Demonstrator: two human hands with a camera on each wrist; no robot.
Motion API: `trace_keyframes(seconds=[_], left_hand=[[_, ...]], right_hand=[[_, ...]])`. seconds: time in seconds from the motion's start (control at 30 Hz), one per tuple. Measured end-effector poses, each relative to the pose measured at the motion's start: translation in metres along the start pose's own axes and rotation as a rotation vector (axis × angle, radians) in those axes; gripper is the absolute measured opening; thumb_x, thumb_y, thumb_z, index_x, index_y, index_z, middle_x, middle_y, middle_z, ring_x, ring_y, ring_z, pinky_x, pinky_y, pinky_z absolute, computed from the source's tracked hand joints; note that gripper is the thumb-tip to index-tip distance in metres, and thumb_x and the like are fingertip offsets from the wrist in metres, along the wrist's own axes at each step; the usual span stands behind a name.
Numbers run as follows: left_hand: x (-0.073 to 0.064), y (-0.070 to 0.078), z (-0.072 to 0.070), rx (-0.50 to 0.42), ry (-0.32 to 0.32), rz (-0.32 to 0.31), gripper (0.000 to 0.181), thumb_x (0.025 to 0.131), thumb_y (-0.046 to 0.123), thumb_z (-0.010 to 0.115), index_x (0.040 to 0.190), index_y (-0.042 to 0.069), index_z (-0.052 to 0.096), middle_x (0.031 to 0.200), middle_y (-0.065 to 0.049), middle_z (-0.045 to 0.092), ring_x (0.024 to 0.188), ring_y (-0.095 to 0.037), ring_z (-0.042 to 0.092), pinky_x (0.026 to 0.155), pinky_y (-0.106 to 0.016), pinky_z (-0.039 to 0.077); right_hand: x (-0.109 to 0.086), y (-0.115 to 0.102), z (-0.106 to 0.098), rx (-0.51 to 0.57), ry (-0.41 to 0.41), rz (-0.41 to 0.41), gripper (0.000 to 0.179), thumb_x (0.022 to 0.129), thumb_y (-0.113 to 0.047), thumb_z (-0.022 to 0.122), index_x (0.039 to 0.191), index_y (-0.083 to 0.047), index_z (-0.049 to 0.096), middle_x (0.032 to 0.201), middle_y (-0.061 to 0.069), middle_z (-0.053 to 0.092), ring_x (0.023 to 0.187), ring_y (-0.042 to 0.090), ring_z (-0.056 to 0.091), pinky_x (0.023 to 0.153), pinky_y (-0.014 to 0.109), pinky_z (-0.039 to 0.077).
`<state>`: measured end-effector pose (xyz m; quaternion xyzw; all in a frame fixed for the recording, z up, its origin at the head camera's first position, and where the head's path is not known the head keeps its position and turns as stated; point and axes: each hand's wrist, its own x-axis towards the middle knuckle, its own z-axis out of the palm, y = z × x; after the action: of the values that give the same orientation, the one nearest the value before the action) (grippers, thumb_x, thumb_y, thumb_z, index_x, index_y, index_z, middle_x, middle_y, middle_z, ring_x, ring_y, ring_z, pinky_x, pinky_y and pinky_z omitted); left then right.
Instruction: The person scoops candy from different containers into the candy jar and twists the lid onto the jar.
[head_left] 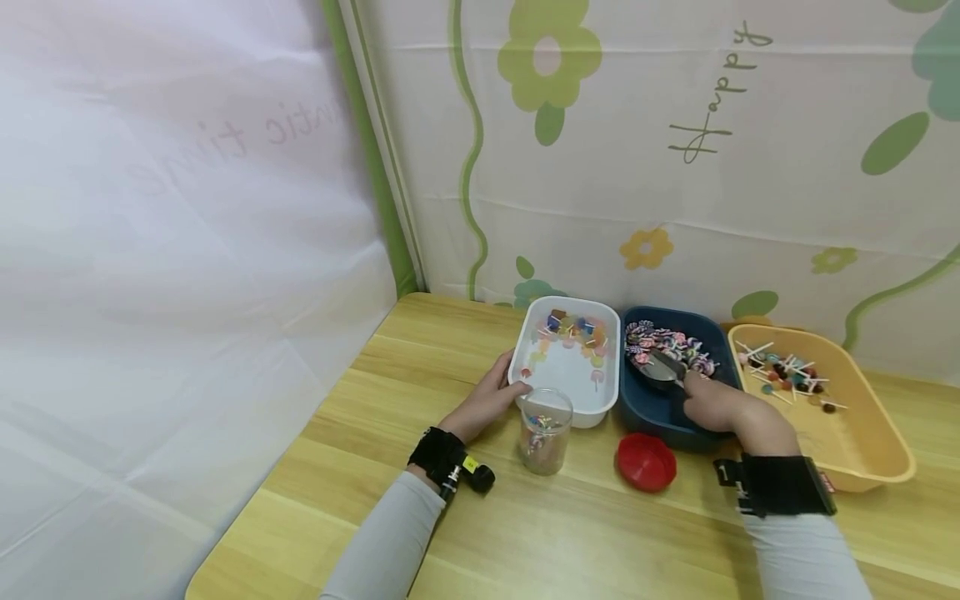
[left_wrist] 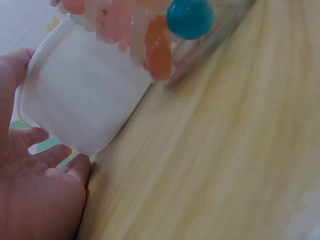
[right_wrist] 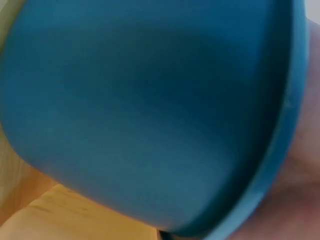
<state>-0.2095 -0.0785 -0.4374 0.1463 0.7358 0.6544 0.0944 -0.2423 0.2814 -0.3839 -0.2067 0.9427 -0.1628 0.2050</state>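
My left hand holds the white bin at its near left side, thumb at the rim and fingers along the outer wall. Several lollipops with pale, orange and blue heads lie mostly at that bin's far end. My right hand grips the handle of a dark scoop inside the blue bin. The scoop's head is against a heap of swirl-patterned wrapped candies. In the right wrist view, the blue bin's wall hides the scoop.
A clear jar partly filled with colourful candy stands before the white bin. A red lid lies on the wooden table beside it. At right, a yellow bin holds several lollipops. Printed curtains hang behind and left.
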Motion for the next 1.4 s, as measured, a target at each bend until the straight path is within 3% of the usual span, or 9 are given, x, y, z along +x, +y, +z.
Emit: trace_keyframes(seconds=[0.13,0.37,0.53,0.67,0.73,0.8,0.97,1.17,1.4], left_hand=[[0.004,-0.007,-0.002,-0.008,-0.015,0.002,0.073,0.093,0.022,0.056,0.150,0.011,0.012,0.152,-0.013,0.019,0.135,-0.023,0.020,0.108,-0.039,0.025],[0.013,-0.024,-0.003,-0.006,0.017,0.001,0.068,0.094,0.017,0.053,0.150,0.020,0.014,0.151,-0.006,0.023,0.134,-0.016,0.023,0.109,-0.039,0.023],[0.014,-0.026,-0.003,0.011,0.036,-0.010,0.067,0.094,0.020,0.054,0.150,0.023,0.017,0.151,-0.001,0.025,0.132,-0.010,0.026,0.108,-0.036,0.025],[0.010,-0.017,-0.002,0.008,0.033,-0.007,0.069,0.093,0.021,0.055,0.150,0.019,0.016,0.151,-0.005,0.025,0.133,-0.013,0.025,0.108,-0.036,0.026],[0.006,-0.009,-0.002,0.004,0.015,-0.003,0.071,0.092,0.022,0.056,0.150,0.015,0.014,0.151,-0.009,0.023,0.134,-0.017,0.024,0.108,-0.037,0.025],[0.002,-0.002,-0.001,0.005,-0.002,0.000,0.074,0.092,0.024,0.057,0.150,0.012,0.013,0.152,-0.012,0.020,0.135,-0.021,0.022,0.109,-0.039,0.025],[-0.001,0.000,-0.001,0.012,-0.022,0.007,0.074,0.093,0.025,0.056,0.150,0.011,0.011,0.152,-0.013,0.018,0.135,-0.022,0.020,0.108,-0.040,0.025],[-0.001,0.000,0.000,0.009,-0.020,0.007,0.074,0.093,0.026,0.056,0.150,0.012,0.012,0.152,-0.013,0.019,0.135,-0.021,0.020,0.108,-0.039,0.025],[-0.001,0.000,-0.001,0.000,-0.026,0.012,0.074,0.093,0.025,0.056,0.150,0.010,0.011,0.152,-0.014,0.019,0.135,-0.023,0.021,0.108,-0.039,0.025]], right_hand=[[0.000,0.000,-0.001,-0.006,0.031,0.015,0.064,0.085,-0.007,0.042,0.128,0.030,0.012,0.126,0.047,0.031,0.111,0.045,0.041,0.095,0.062,0.034],[-0.006,0.002,-0.007,0.033,0.049,0.005,0.055,0.085,-0.006,0.042,0.127,0.022,0.019,0.109,0.035,0.046,0.093,0.037,0.048,0.079,0.051,0.044],[-0.012,-0.001,-0.012,0.014,0.053,0.034,0.053,0.086,-0.007,0.043,0.129,0.019,0.026,0.115,0.038,0.044,0.099,0.041,0.047,0.083,0.055,0.043],[-0.015,-0.007,-0.015,-0.022,0.092,0.064,0.028,0.091,-0.011,0.046,0.106,0.011,0.053,0.087,0.023,0.057,0.076,0.031,0.054,0.066,0.044,0.048],[-0.015,-0.009,-0.014,-0.016,0.120,0.074,0.021,0.093,-0.013,0.048,0.091,0.005,0.058,0.070,0.009,0.051,0.061,0.021,0.049,0.054,0.035,0.043],[-0.013,-0.011,-0.013,-0.020,0.148,0.073,0.023,0.094,-0.014,0.047,0.086,0.004,0.060,0.065,0.005,0.048,0.057,0.019,0.047,0.051,0.033,0.040],[0.000,-0.009,-0.005,-0.084,0.170,0.057,0.019,0.092,-0.008,0.045,0.085,0.005,0.058,0.071,0.011,0.052,0.064,0.024,0.050,0.056,0.037,0.043],[0.008,-0.006,0.001,-0.070,0.095,0.126,0.023,0.092,-0.008,0.044,0.106,0.009,0.050,0.090,0.019,0.055,0.075,0.028,0.051,0.062,0.042,0.045],[0.001,-0.001,-0.001,-0.046,0.092,0.031,0.031,0.089,-0.008,0.043,0.110,0.014,0.045,0.101,0.029,0.054,0.085,0.033,0.052,0.072,0.049,0.046]])
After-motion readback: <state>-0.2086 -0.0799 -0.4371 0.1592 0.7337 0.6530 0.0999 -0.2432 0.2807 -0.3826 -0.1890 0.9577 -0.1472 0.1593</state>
